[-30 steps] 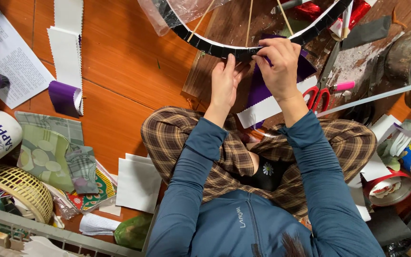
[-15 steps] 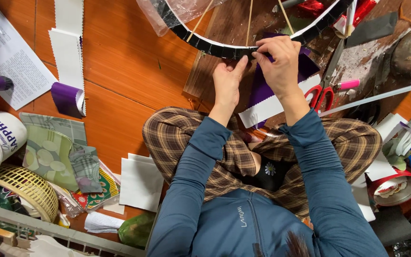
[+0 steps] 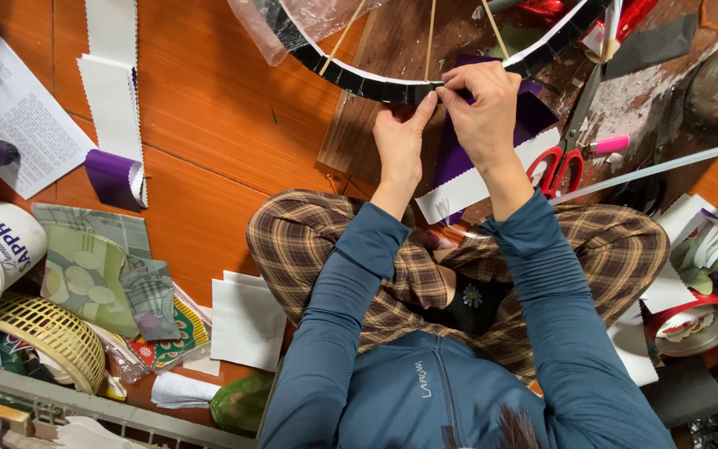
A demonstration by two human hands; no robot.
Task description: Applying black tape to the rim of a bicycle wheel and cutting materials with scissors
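Bare orange floorboards [image 3: 209, 108] left of the curved black hoop [image 3: 359, 81] give the widest passage, bounded on the far left by white pinked paper strips [image 3: 114, 75] and a printed sheet [image 3: 2, 108]. Thin wooden sticks [image 3: 430, 37] cross the space inside the hoop. Right of the right hand [image 3: 484, 104], red-handled scissors [image 3: 558, 162], a pink-capped tool [image 3: 604, 145] and a taut white strip [image 3: 650, 169] crowd the way. Purple paper [image 3: 459, 154] lies beneath both wrists; the left hand [image 3: 400, 141] sits just beside the right, both pinching at the hoop.
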